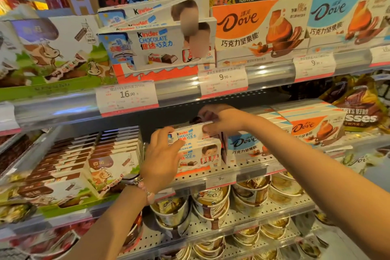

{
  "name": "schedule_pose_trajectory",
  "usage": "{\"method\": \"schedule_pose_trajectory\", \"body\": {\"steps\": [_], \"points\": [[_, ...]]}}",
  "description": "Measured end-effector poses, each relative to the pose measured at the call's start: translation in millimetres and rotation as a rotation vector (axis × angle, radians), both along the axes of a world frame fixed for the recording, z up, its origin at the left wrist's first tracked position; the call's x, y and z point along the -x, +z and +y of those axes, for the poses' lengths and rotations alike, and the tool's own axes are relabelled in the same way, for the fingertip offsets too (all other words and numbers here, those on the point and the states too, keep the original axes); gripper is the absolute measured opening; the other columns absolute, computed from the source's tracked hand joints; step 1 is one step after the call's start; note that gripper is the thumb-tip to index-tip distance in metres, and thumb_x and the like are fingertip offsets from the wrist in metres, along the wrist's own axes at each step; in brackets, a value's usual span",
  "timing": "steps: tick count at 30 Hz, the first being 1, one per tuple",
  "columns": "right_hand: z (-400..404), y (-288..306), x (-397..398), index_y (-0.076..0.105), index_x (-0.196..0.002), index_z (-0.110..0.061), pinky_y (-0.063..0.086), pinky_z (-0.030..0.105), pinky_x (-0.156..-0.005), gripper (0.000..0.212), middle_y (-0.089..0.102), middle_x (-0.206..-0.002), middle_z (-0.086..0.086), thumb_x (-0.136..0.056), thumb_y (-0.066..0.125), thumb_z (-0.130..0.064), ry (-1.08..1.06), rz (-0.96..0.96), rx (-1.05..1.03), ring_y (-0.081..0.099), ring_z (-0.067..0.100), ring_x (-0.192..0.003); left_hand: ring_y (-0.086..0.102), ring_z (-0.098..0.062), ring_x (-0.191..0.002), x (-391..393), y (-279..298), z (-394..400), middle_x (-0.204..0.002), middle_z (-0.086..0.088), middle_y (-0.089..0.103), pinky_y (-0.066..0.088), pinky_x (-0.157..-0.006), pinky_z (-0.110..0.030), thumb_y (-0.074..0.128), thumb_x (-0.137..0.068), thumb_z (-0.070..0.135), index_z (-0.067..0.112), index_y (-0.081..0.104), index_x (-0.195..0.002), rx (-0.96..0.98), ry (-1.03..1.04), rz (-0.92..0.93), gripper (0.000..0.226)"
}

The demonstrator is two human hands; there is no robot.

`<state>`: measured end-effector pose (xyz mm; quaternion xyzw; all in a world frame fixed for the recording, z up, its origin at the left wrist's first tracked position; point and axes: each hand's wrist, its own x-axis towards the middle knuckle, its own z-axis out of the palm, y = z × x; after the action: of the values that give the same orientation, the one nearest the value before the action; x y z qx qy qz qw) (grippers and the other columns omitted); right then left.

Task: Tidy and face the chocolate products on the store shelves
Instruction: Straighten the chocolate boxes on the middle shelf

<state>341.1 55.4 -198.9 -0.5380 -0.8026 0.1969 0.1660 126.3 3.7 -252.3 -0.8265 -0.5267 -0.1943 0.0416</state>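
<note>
A white Kinder chocolate box (187,134) sits on top of a stack of like boxes (200,157) on the middle shelf. My left hand (162,154) grips its left end, thumb on the front. My right hand (219,121) pinches its upper right corner from above. Beside the stack on the right stand a blue Dove box (244,145) and orange Dove boxes (314,129). More Kinder boxes (156,42) fill the upper shelf.
Cow-print chocolate boxes (103,167) lie left of the stack. Dove cups (213,202) fill the lower perforated shelf (249,219). Upper shelf carries large Dove boxes (257,25) and price tags (126,96). A Kisses bag (358,112) hangs at the right.
</note>
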Motion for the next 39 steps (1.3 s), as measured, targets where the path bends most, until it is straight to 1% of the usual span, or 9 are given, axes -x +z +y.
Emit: {"method": "schedule_pose_trajectory", "body": {"steps": [5, 11, 14, 17, 21, 24, 26, 30, 39], "points": [[-1, -9, -17, 0.058, -0.104, -0.023, 0.045, 0.021, -0.074, 0.015, 0.063, -0.104, -0.003, -0.09, 0.062, -0.025, -0.02, 0.129, 0.027, 0.059, 0.011, -0.094, 0.01, -0.016, -0.134, 3, 3, 4, -0.144, 0.001, 0.018, 0.024, -0.11, -0.031, 0.049, -0.094, 0.026, 0.024, 0.048, -0.131, 0.033, -0.041, -0.024, 0.036], [3, -15, -16, 0.063, -0.101, -0.017, 0.036, 0.01, -0.064, 0.012, 0.059, -0.09, -0.011, -0.09, 0.062, -0.022, -0.042, 0.11, -0.081, 0.053, -0.003, -0.077, 0.009, -0.017, -0.135, 2, 6, 7, -0.146, 0.001, 0.016, 0.029, -0.108, -0.033, 0.047, -0.095, 0.028, 0.026, 0.044, -0.132, 0.074, -0.041, 0.007, 0.037], [4, -21, -14, 0.065, -0.107, -0.016, 0.037, 0.018, -0.069, 0.018, 0.061, -0.097, -0.008, -0.091, 0.061, -0.023, -0.081, 0.11, -0.14, 0.055, 0.007, -0.088, 0.012, -0.016, -0.136, 5, 5, 7, -0.147, 0.001, 0.017, 0.031, -0.107, -0.031, 0.044, -0.096, 0.031, 0.026, 0.042, -0.134, 0.069, -0.055, 0.029, 0.038], [-1, -22, -13, 0.061, -0.122, -0.015, 0.038, 0.021, -0.083, 0.031, 0.061, -0.12, 0.0, -0.092, 0.058, -0.025, -0.099, 0.058, -0.167, 0.053, 0.012, -0.106, 0.013, -0.016, -0.137, 7, 6, 8, -0.15, 0.001, 0.016, 0.03, -0.108, -0.034, 0.044, -0.096, 0.033, 0.026, 0.043, -0.134, 0.071, -0.085, 0.043, 0.039], [-11, -21, -14, 0.043, -0.14, -0.017, 0.039, 0.029, -0.102, 0.052, 0.048, -0.142, 0.002, -0.092, 0.059, -0.027, -0.051, 0.057, -0.159, 0.045, 0.019, -0.127, 0.011, -0.016, -0.141, 5, 8, 9, -0.154, 0.004, 0.013, 0.021, -0.113, -0.039, 0.046, -0.094, 0.037, 0.031, 0.032, -0.14, 0.118, -0.042, 0.051, 0.049], [-18, -21, -25, 0.031, -0.146, -0.019, 0.04, 0.033, -0.106, 0.06, 0.041, -0.147, 0.004, -0.093, 0.057, -0.029, -0.035, 0.097, -0.165, 0.044, 0.021, -0.13, 0.016, -0.017, -0.14, -1, 10, 11, -0.154, 0.005, 0.014, 0.019, -0.113, -0.038, 0.052, -0.089, 0.037, 0.032, 0.021, -0.144, 0.159, -0.022, 0.059, 0.064], [-22, -18, -37, 0.032, -0.145, -0.018, 0.037, 0.022, -0.104, 0.058, 0.04, -0.148, 0.002, -0.093, 0.057, -0.025, -0.02, 0.165, -0.178, 0.04, 0.015, -0.133, 0.025, -0.017, -0.136, -8, 12, 12, -0.151, 0.006, 0.02, 0.022, -0.111, -0.038, 0.054, -0.086, 0.041, 0.031, 0.021, -0.144, 0.185, -0.01, 0.082, 0.068], [-28, -13, -74, 0.044, -0.138, -0.016, 0.034, -0.001, -0.086, 0.048, 0.049, -0.138, -0.003, -0.093, 0.058, -0.022, -0.049, 0.245, -0.221, 0.044, 0.0, -0.119, 0.027, -0.016, -0.135, -33, 18, 12, -0.148, 0.007, 0.026, 0.021, -0.113, -0.038, 0.056, -0.084, 0.051, 0.03, 0.025, -0.143, 0.193, -0.004, 0.031, 0.07], [-32, -11, -192, 0.065, -0.114, -0.016, 0.041, 0.012, -0.091, 0.025, 0.059, -0.113, -0.006, -0.088, 0.064, -0.017, -0.056, 0.162, -0.246, 0.056, 0.007, -0.106, 0.045, -0.008, -0.118, -136, 33, 15, -0.129, 0.01, 0.047, 0.038, -0.102, -0.028, 0.065, -0.082, 0.043, 0.027, 0.048, -0.128, 0.219, -0.211, -0.212, 0.052]]}}
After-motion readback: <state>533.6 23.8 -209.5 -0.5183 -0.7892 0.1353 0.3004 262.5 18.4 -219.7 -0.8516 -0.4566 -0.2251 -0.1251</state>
